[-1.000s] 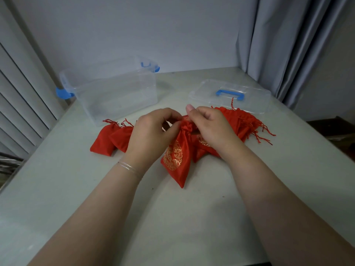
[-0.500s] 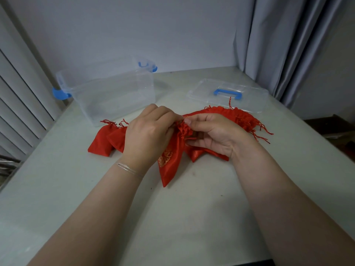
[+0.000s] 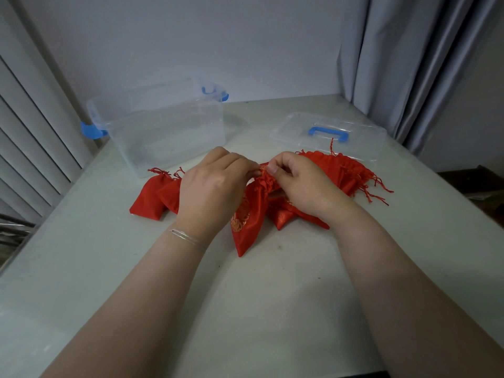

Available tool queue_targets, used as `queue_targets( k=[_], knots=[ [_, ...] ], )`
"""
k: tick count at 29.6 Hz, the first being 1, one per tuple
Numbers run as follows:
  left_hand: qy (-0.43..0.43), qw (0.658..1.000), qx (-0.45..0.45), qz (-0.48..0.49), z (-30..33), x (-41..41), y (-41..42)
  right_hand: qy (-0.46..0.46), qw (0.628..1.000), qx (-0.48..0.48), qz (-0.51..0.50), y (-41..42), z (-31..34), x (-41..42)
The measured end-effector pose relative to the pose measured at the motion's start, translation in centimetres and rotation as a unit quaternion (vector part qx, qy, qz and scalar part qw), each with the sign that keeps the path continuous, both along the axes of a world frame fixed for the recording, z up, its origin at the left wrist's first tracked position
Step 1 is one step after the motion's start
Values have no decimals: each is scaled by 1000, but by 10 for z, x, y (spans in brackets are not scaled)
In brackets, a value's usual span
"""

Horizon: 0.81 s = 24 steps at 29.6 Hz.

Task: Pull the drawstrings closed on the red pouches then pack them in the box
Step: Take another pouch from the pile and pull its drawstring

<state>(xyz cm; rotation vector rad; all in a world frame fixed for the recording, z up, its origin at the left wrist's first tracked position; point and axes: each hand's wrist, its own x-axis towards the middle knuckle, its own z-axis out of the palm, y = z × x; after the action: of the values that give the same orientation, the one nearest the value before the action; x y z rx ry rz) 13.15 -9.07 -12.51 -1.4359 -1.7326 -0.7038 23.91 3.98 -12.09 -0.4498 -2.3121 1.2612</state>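
The person's left hand point(image 3: 215, 189) and right hand point(image 3: 302, 184) meet over the gathered neck of a red pouch point(image 3: 251, 214) at the middle of the surface point(image 3: 272, 296), each grip pinching at the neck; whether they hold the cords or only the cloth cannot be told. The pouch's body trails toward 6 o'clock from the fingertips, its corner resting on the surface. The likely failure here is an uneven pull: if one cord slips from a pinch, the neck would cinch lopsided or stay partly open. Tassels from the heap of pouches point(image 3: 349, 173) just beside the right hand at 3 o'clock could also snag in the pull. Two more pouches point(image 3: 152, 197) lie at 9 o'clock, partly under the left hand. The clear box point(image 3: 169, 126) waits at 11 o'clock with no pouch visible inside, its lid point(image 3: 327, 132) lying at 1 o'clock.
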Motion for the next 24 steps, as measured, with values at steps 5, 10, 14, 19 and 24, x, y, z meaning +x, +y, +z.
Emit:
queue_targets(
  k=[5,10,14,19,24],
  knots=[
    [-55,998,-6,23,1,-4,-1,-15,998,63,-11,4,2,5],
    [-176,984,-33,-11,0,-2,-1,-51,989,136,10,3,2,8],
    [-360,925,-83,-87,1,1,-1,-25,992,124,1,5,3,7],
    [-496,833,-127,-209,3,3,0,53,999,5,-12,-3,-1,-2],
    [-458,888,0,-49,9,-9,-1,107,992,-14,-72,2,-5,-3]
  ],
)
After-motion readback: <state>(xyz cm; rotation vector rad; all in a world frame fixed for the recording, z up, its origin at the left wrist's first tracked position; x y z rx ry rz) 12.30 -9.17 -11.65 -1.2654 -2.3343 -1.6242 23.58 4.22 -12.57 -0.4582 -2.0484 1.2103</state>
